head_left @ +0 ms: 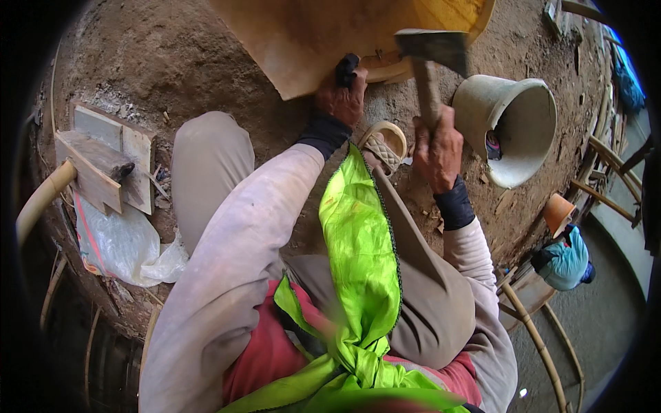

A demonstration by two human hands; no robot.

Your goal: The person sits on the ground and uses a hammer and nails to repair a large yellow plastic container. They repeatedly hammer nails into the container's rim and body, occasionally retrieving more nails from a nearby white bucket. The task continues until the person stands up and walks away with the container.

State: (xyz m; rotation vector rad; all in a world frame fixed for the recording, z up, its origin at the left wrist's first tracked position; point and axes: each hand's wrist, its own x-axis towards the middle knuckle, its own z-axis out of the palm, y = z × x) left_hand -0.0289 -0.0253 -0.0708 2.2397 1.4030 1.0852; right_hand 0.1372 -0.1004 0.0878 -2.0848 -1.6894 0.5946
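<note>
My right hand (438,151) is wrapped round the wooden handle of a hatchet (428,86), its dark, slightly blurred head raised over the edge of a large tan and yellow panel (310,41). The panel lies ahead of me, with a thick curved rim on its near side. My left hand (341,100) is closed at that near edge. A dark, rounded piece (346,70) sticks up from the fist; whether it is a tool handle or a wrapped finger, I cannot tell.
A sandaled foot (385,146) is between my hands. A pale bucket (506,127) lies tipped on the dirt at right. Boards (110,162) and a clear plastic bag (124,241) are at left. Bamboo poles (533,337) edge a drop; a person in teal (564,261) is below, near an orange bucket (558,212).
</note>
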